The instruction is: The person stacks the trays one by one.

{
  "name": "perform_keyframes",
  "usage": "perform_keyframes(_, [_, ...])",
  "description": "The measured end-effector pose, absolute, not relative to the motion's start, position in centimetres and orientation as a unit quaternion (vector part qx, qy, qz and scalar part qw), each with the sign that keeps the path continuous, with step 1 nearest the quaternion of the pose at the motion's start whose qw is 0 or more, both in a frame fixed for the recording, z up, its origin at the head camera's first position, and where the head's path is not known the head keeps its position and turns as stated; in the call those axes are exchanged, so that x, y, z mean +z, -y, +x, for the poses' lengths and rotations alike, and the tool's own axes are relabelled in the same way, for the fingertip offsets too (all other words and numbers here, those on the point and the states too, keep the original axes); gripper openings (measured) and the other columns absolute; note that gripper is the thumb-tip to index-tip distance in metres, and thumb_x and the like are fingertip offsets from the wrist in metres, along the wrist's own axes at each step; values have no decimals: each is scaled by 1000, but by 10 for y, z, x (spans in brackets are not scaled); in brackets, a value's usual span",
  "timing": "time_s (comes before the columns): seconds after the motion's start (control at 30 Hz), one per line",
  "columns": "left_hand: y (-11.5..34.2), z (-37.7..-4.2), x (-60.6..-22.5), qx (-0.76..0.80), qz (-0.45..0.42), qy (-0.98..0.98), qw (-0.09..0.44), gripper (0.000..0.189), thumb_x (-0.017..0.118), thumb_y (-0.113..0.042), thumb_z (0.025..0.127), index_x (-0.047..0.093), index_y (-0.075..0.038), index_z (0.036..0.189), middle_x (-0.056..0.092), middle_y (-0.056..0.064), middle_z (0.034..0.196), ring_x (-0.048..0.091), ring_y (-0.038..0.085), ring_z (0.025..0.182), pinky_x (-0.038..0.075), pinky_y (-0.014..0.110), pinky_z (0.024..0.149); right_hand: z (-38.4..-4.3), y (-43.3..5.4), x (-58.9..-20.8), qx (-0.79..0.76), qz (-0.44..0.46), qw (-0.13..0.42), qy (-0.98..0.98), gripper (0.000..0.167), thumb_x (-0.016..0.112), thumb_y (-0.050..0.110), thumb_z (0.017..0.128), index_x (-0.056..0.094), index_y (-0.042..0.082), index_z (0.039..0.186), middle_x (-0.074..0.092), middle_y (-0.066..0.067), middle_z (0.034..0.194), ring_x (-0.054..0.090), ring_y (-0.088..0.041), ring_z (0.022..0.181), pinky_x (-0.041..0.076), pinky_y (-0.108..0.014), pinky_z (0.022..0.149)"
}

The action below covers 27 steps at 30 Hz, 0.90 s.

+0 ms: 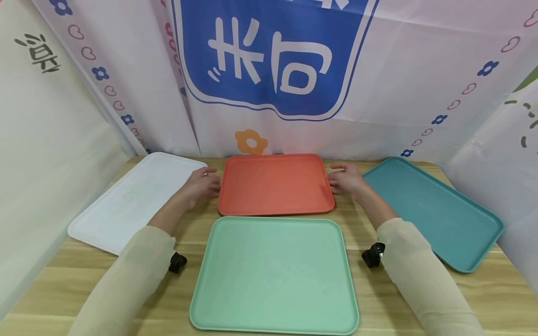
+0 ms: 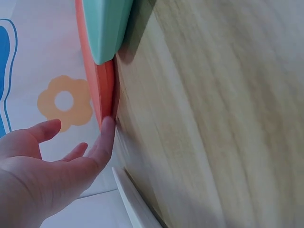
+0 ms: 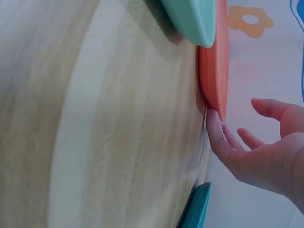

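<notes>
An orange-red tray [image 1: 275,184] lies flat at the back of the table, against the cloth wall. At its left edge is my left hand [image 1: 203,183], fingertips on the tray's side and thumb raised apart. Mirroring it, my right hand [image 1: 346,179] touches the right edge with its fingertips. In the left wrist view, the lowest fingers [image 2: 107,137] meet the tray's side close to the tabletop. The right wrist view shows fingers [image 3: 216,130] at the tray's lower rim in the same way, the thumb held away.
A mint-green tray [image 1: 275,275] lies in front of the orange-red one. A white tray [image 1: 138,196] sits angled on the left, partly behind my left arm, and a teal tray [image 1: 437,210] on the right. Printed cloth [image 1: 403,70] surrounds the wooden table [image 1: 54,289].
</notes>
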<state>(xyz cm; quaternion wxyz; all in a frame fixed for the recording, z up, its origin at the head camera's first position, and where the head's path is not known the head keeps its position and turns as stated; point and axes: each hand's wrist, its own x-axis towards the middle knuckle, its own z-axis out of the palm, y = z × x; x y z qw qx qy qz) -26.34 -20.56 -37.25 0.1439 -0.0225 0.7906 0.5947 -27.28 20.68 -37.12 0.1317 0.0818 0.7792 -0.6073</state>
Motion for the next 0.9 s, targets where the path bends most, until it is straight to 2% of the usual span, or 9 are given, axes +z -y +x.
perform_keyframes(0.13, [206, -270, -377, 607, -27, -780, 151, 59, 45, -1, 104, 22, 11, 157, 63, 28, 124, 69, 11, 86, 63, 29, 81, -276, -207, -373, -591, 80, 130, -792, 55, 56, 4, 102, 38, -4, 154, 58, -20, 123, 62, -10, 83, 61, -24, 70])
perform_keyframes(0.23, [206, -275, -380, 604, -29, -782, 154, 58, 48, 2, 102, 26, 12, 155, 66, 17, 104, 68, 9, 77, 63, 27, 73, -278, -207, -374, -581, 78, 130, -800, 53, 56, 2, 102, 40, -6, 151, 59, -21, 121, 64, -11, 85, 61, -25, 71])
perform_keyframes(0.3, [205, -278, -382, 599, -29, -785, 156, 57, 51, 3, 100, 30, 13, 153, 64, 12, 97, 67, 8, 73, 62, 25, 69, -279, -207, -375, -576, 79, 131, -803, 51, 56, 2, 102, 41, -6, 150, 59, -22, 123, 66, -12, 88, 61, -25, 71])
perform_keyframes(0.63, [201, -281, -381, 574, -26, -802, 164, 56, 52, 0, 101, 33, 11, 152, 56, 15, 107, 63, 8, 76, 61, 23, 70, -283, -206, -376, -560, 83, 145, -811, 53, 58, 0, 99, 42, -6, 149, 57, -24, 128, 63, -22, 101, 62, -28, 78])
perform_keyframes(0.9, [201, -282, -381, 574, -32, -801, 168, 55, 53, 1, 100, 35, 11, 150, 54, 16, 109, 63, 8, 78, 60, 23, 71, -284, -206, -376, -563, 87, 152, -808, 51, 60, -1, 99, 43, -8, 146, 58, -19, 116, 61, -18, 94, 61, -26, 75])
